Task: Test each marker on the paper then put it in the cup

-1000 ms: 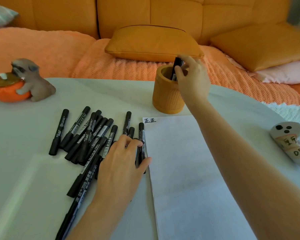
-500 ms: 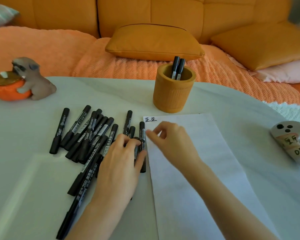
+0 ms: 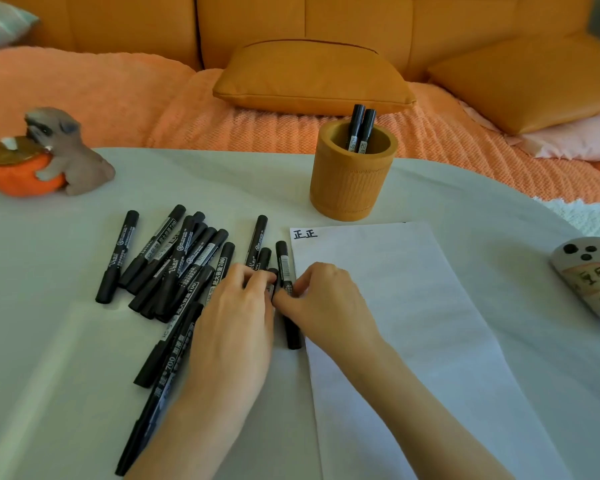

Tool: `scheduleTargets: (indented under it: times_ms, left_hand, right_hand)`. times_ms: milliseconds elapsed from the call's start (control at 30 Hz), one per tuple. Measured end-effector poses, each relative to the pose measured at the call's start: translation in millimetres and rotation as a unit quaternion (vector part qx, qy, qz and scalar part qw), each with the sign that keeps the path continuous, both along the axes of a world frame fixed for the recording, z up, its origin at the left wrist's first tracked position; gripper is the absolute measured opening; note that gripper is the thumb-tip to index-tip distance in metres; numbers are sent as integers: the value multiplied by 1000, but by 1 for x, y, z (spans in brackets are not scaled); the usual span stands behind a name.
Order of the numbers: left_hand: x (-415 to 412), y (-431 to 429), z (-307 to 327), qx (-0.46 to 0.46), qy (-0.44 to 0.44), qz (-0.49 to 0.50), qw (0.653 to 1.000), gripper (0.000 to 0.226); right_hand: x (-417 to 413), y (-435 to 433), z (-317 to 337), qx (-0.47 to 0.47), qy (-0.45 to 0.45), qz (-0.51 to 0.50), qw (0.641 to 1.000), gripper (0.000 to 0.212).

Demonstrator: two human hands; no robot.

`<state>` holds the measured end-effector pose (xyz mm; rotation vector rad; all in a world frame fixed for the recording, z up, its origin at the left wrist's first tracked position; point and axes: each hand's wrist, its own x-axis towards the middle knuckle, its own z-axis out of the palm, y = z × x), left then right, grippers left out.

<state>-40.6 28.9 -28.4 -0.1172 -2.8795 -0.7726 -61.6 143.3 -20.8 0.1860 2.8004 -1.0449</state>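
R hand (image 3: pixel 326 303), back from cup (image 3: pixel 352 181) (2 markers (image 3: pixel 359 129) in), now pinches next marker (image 3: pixel 284 265) by paper (image 3: pixel 413 306) edge; L hand (image 3: pixel 236 323) rests on pile (image 3: pixel 174 265), grip unclear.

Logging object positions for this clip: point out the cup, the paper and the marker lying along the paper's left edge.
cup (image 3: pixel 347 188), head view, ribbed front wall.
paper (image 3: pixel 413 306), head view, blank middle of the sheet.
marker (image 3: pixel 283 263), head view, labelled upper barrel below the cap.

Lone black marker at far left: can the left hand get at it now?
Probably yes: the lone black marker lies uncovered, apart; the left hand need only cross the marker pile.
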Motion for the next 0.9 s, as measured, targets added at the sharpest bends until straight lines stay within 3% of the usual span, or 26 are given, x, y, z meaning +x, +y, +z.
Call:
scheduleTargets:
  times_ms: [133, 333, 533, 700, 900]
  left_hand:
    - [0, -2, -1, 3, 21, -14, 1000, 22]
    - [3, 5, 11, 70, 40, -70, 994, 44]
    - [2, 3, 10, 80, 51, -121, 988, 34]
    - [3, 3, 10, 82, 59, -117, 988, 23]
    - [7, 8, 12, 142, -7, -132, 981, 47]
  right_hand:
    - [-2, 9, 7, -159, -15, -17, 987, 39]
    - [-2, 26, 23, -290, -39, -45, 955, 18]
    - [3, 27, 23, -307, 11, 8, 951, 6]
    - [1, 31, 27, -326, 79, -10, 942, 23]
    - [3, 27, 28, -383, 70, -5, 921, 17]
